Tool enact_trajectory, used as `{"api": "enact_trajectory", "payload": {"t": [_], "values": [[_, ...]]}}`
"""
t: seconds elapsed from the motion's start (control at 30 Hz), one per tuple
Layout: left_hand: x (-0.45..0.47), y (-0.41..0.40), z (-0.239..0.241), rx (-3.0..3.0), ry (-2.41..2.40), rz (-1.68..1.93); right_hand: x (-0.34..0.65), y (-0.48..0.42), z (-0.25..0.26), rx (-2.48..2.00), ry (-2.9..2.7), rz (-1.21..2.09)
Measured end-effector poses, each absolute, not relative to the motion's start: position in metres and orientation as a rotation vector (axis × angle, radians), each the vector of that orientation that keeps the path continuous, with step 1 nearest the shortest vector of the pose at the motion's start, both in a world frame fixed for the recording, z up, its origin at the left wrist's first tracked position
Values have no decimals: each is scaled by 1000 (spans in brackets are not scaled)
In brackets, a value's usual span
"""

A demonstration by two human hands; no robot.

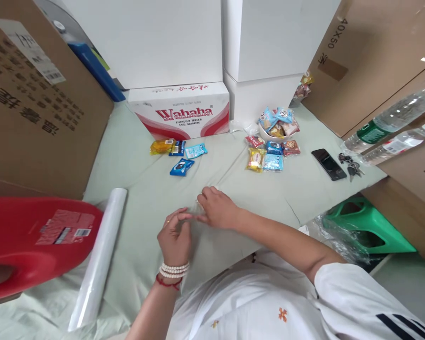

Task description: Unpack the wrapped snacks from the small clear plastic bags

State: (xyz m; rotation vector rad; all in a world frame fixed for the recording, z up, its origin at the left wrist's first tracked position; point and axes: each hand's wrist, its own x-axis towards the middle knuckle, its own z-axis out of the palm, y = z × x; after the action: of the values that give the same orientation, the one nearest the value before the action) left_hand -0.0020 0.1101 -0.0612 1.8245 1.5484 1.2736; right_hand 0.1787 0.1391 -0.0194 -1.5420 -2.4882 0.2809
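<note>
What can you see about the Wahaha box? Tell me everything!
The Wahaha box is wide, low and mostly white, and looks like cardboard. Its front has big red "Wahaha" letters, smaller dark words, PURIFIED WATER FOR DRINKING, and red curves at the lower corners. Red writing runs along its top. It sits closed on the pale green cloth, before a large white box, with snack packets lying in front. Neither the left hand nor the right hand touches it. I can't see what's inside.

Left hand (174,240) and right hand (217,208) close together, near middle; clear item (198,207) between them, mostly hidden. Snack packets (182,166) beyond, filled bowl (267,134) far right, phone (328,164) right.
</note>
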Motion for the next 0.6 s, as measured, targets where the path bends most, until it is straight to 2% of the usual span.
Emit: {"api": "enact_trajectory", "payload": {"t": [0.17, 0.3, 0.47, 0.6], "values": [[4, 113, -54, 1822, 1583, 1412, 176, 124, -30, -1587, -2483, 35], [16, 124, -49, 1814, 1517, 1451, 199, 126, -35, -1561, -2342, 95], [25, 130, -48, 1776, 1399, 1447, 306, 145, -18, -1620, -1713, 226], [45, 134, -43, 1785, 1310, 1415, 404, 188, 3, -1878, -1369, 124]]}}
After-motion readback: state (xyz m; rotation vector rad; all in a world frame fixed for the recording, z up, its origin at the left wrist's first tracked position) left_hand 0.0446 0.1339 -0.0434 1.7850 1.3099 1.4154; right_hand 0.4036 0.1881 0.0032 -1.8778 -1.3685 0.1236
